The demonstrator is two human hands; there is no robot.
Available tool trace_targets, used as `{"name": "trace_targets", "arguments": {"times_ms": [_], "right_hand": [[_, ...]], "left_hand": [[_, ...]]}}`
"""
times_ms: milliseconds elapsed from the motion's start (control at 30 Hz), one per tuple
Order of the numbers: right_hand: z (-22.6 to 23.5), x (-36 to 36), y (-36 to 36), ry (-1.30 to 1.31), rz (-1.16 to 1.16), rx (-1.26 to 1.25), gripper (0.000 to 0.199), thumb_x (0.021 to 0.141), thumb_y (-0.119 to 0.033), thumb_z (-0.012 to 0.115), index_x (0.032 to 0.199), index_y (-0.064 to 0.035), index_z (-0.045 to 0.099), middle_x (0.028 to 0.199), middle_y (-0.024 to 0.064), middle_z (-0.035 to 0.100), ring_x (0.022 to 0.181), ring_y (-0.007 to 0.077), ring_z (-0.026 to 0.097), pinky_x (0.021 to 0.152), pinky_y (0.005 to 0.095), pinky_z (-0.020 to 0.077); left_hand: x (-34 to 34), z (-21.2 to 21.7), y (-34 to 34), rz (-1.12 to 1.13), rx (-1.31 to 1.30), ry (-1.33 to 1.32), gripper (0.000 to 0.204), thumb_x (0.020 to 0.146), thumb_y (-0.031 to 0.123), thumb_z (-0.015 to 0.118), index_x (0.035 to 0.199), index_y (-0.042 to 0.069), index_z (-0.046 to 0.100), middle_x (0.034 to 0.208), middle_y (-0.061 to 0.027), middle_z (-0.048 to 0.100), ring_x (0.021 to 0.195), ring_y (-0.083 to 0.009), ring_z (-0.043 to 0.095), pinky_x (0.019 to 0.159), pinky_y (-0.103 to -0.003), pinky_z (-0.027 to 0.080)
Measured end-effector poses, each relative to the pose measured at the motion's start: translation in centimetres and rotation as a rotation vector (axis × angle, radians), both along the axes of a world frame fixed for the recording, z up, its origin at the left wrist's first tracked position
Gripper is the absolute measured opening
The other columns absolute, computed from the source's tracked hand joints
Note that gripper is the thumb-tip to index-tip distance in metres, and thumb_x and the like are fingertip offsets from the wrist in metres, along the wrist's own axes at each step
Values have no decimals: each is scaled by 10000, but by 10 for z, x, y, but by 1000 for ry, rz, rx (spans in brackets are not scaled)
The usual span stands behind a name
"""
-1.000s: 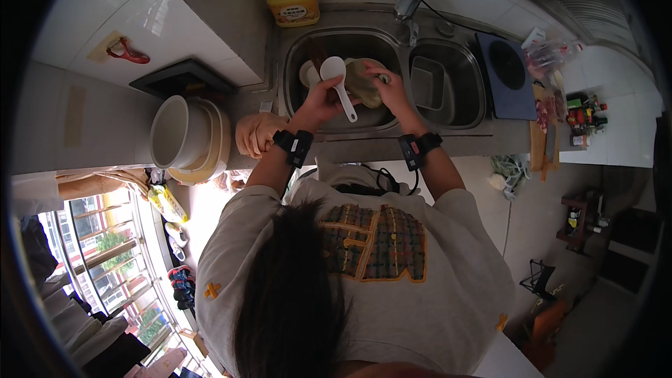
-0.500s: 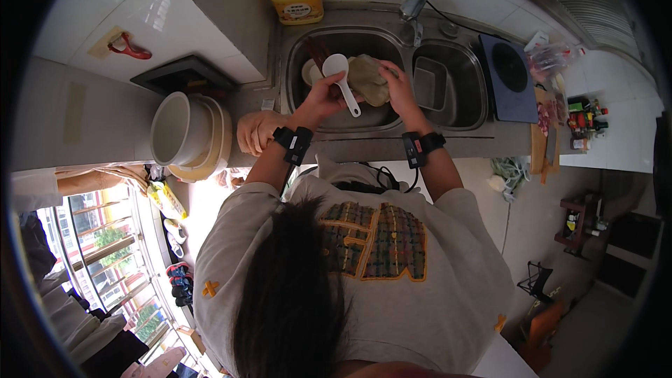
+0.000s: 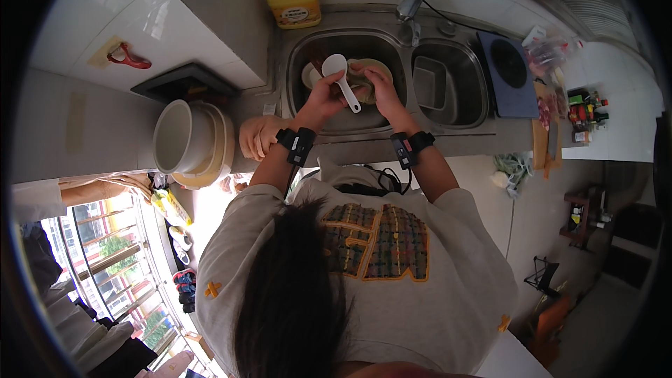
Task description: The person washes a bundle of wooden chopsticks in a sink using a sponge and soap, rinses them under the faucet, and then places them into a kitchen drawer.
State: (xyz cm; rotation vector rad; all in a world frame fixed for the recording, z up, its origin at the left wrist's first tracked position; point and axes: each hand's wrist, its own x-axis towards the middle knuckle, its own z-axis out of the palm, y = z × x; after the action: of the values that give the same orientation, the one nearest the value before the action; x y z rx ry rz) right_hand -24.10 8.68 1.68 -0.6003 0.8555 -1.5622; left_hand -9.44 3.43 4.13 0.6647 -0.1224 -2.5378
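Left hand (image 3: pixel 323 102): I grasp the spoon (image 3: pixel 335 65) over the sink (image 3: pixel 344 121).
Right hand (image 3: pixel 385 95): at the cloth (image 3: pixel 360 81); whether gripping it, I cannot tell.
Slip: a wet handle might drop the spoon onto the dishes (image 3: pixel 307 75).

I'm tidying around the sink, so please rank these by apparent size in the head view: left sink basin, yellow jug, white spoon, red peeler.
Largest to smallest, as they look:
1. Left sink basin
2. Yellow jug
3. White spoon
4. Red peeler
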Motion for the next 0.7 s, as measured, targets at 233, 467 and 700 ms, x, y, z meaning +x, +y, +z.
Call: {"name": "trace_targets", "arguments": {"times_ms": [233,467,700], "right_hand": [[-24,-23,-4,-310,-8,133,284,847,-219,376,1018,-8,458,1004,109,508,919,201,506,775,318,425],[-14,0,2,187,-20,61,261,844,-221,401,1000,-25,474,959,57,513,884,145,491,742,261,397],[-10,-27,-4,-320,-32,198,280,848,-265,378,1020,-50,434,993,86,500,882,202,519,723,345,455]], "left_hand": [[-1,6,7,-73,53,-39,338,765,93,499,1043,-56,375,992,-186,444,950,-391,457,869,-486,374],[1,-9,2,-43,16,11,340,755,78,507,1050,-33,377,964,-179,454,929,-354,478,831,-475,405],[-13,-1,10,-56,-34,-43,207,747,95,530,895,-31,457,814,-112,476,861,-313,501,859,-460,383]]}}
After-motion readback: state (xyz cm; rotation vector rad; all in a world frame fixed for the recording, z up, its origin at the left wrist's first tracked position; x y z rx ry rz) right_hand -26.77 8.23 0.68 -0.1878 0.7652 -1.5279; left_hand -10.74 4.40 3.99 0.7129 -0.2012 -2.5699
